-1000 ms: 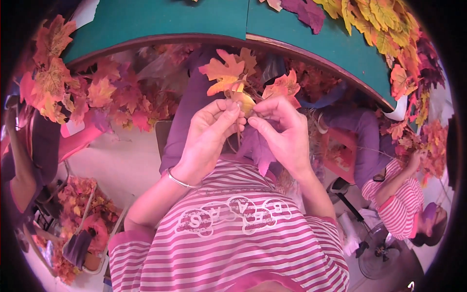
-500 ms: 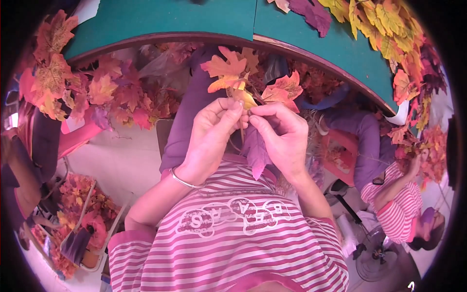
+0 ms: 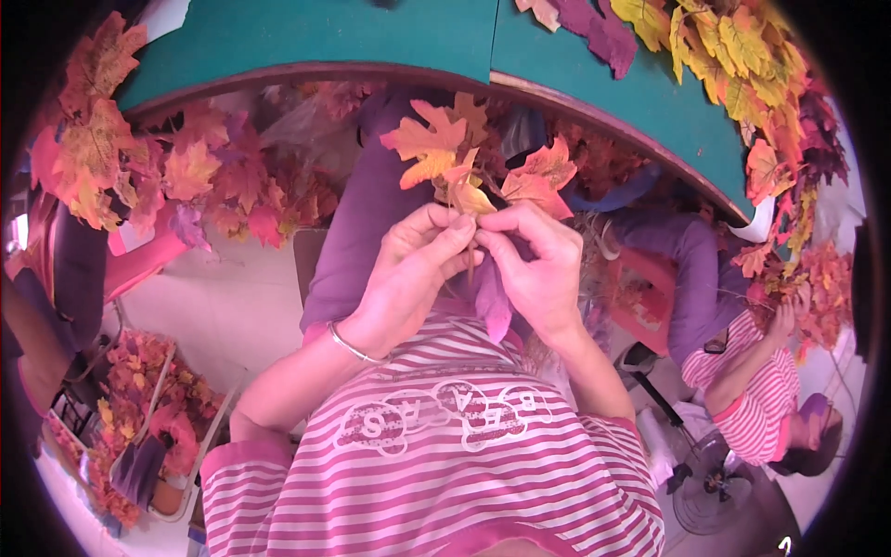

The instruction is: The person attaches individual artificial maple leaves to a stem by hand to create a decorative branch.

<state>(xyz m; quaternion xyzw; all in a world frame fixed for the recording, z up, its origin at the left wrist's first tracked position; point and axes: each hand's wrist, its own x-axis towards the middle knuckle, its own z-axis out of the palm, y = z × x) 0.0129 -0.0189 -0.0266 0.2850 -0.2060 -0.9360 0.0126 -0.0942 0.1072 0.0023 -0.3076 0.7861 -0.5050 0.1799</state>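
Note:
A spray of artificial autumn leaves is between my two hands, just short of the table edge. My left hand (image 3: 408, 271) pinches its stem at the base of a small yellow leaf (image 3: 475, 199). Thumb and fingertips of my right hand (image 3: 540, 265) close on the stem right beside, almost touching the left fingertips. An orange leaf (image 3: 425, 141) fans out above the left fingers, and a red-orange leaf (image 3: 541, 176) above the right. A purple leaf (image 3: 493, 302) hangs below, partly behind my right hand. The exact spot gripped is hidden by the fingertips.
A green table (image 3: 343, 37) curves across the far side, with yellow leaves (image 3: 733, 56) heaped at its right. Orange leaf bunches (image 3: 97, 148) hang at the left. A crate of leaves (image 3: 148, 408) stands lower left. At right, another person (image 3: 742, 371) handles leaves.
Both hands have shifted slightly, their fingertips now closer together at the stem. The purple leaf has turned and shows narrower. The yellow leaf sits a little lower and further right.

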